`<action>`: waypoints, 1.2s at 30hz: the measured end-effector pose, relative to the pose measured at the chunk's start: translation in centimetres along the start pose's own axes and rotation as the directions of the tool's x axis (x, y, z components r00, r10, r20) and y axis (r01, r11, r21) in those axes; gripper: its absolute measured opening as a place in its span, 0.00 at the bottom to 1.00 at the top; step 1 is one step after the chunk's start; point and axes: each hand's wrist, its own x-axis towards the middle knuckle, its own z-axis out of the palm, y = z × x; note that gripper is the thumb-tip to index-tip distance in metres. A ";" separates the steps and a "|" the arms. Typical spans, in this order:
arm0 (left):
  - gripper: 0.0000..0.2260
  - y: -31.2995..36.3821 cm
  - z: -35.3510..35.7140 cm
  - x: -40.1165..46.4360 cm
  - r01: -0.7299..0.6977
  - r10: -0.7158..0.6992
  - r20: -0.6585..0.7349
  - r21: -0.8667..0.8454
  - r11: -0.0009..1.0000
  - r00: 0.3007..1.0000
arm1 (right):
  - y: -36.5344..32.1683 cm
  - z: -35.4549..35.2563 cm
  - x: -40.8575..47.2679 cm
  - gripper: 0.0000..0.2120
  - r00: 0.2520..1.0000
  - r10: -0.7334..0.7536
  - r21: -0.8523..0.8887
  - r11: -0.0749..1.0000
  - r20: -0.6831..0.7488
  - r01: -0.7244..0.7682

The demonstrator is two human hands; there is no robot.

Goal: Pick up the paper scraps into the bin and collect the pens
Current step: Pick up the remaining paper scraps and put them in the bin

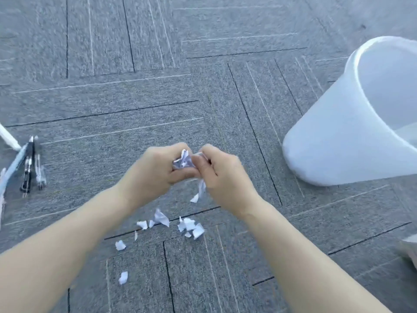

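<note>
- Both hands meet over the grey carpet floor (158,98), knuckles up, forearms bare.
- The left hand (155,170) has its fingers curled round a crumpled wad of paper (184,160), which shows white between the two hands.
- The right hand (223,175) pinches the same wad from the other side; a torn strip (199,190) hangs down from below its fingers.
- More paper scraps lie loose on the floor just below the hands: a small cluster (190,228), a folded piece (161,218) beside it, and single bits further toward the person (120,245) (123,277).
- The bin (338,136), pale and translucent, stands on the floor to the right of the hands, well apart from them, its open mouth partly cut off by the frame edge.
- The pens (31,163) lie side by side in a small group on the floor at the far left, well apart from the scraps.
- A white stick-like thing (9,138) lies just above the pens; what it is cannot be told.
</note>
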 end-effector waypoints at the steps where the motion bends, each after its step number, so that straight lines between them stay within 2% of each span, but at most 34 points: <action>1: 0.20 2.4 -0.9 2.5 -0.041 0.040 -0.010 -0.029 0.999 0.999 | -0.8 -2.8 0.8 0.15 0.998 -0.014 0.015 1.000 -0.068 0.015; 5: 0.17 12.8 -2.2 11.8 -0.210 0.207 -0.037 -0.202 0.957 0.978 | -3.2 -14.7 2.4 0.16 0.945 -0.027 0.042 0.998 -0.325 0.043; 8: 0.13 19.9 0.4 17.7 -0.334 0.341 -0.014 -0.244 0.911 0.940 | -2.6 -23.0 1.7 0.16 0.886 0.056 0.099 0.995 -0.461 -0.011; 10: 0.14 23.2 3.8 21.2 -0.372 0.394 0.026 -0.272 0.887 0.919 | -0.7 -27.6 0.6 0.18 0.843 0.089 0.052 0.996 -0.530 -0.072; 14: 0.19 25.9 10.4 24.8 -0.289 0.344 0.096 -0.360 0.887 0.934 | 5.2 -31.8 -0.9 0.18 0.758 0.230 0.037 0.964 -0.610 -0.263; 17: 0.15 26.2 13.9 25.5 -0.160 0.251 0.176 -0.413 0.896 0.952 | 8.0 -31.6 -1.7 0.16 0.661 0.367 0.119 0.914 -0.654 -0.389; 20: 0.10 25.7 16.2 25.7 -0.055 0.140 0.300 -0.276 0.960 0.944 | 8.9 -31.0 -2.1 0.18 0.643 0.499 0.238 0.859 -0.581 -0.453; 23: 0.17 25.4 16.4 25.5 0.081 0.002 0.426 -0.176 0.981 0.905 | 8.5 -30.6 -2.4 0.20 0.610 0.540 0.239 0.828 -0.579 -0.507; 24: 0.15 25.5 16.0 25.3 0.080 -0.005 0.401 -0.171 0.982 0.916 | 7.9 -30.5 -2.3 0.21 0.586 0.525 0.245 0.836 -0.617 -0.491; 26: 0.09 25.9 14.5 24.6 0.024 0.032 0.254 -0.215 0.976 0.967 | 6.3 -30.0 -1.9 0.19 0.555 0.424 0.226 0.893 -0.716 -0.390; 28: 0.09 25.5 12.3 23.6 -0.085 0.108 0.061 -0.299 0.950 0.992 | 4.0 -28.8 -1.2 0.14 0.558 0.307 0.186 0.946 -0.771 -0.264; 31: 0.09 22.5 8.2 20.9 -0.251 0.227 -0.133 -0.215 0.944 0.965 | 0.4 -25.5 -0.4 0.10 0.610 0.161 0.126 0.987 -0.776 -0.100; 33: 0.08 18.5 5.7 17.9 -0.256 0.236 -0.178 -0.100 0.962 0.955 | -1.2 -22.2 0.2 0.09 0.680 0.075 0.085 0.996 -0.729 -0.018; 36: 0.05 9.8 3.6 11.2 -0.142 0.160 -0.132 0.137 0.980 0.978 | -1.5 -15.2 0.3 0.07 0.851 0.001 0.072 0.996 -0.525 0.043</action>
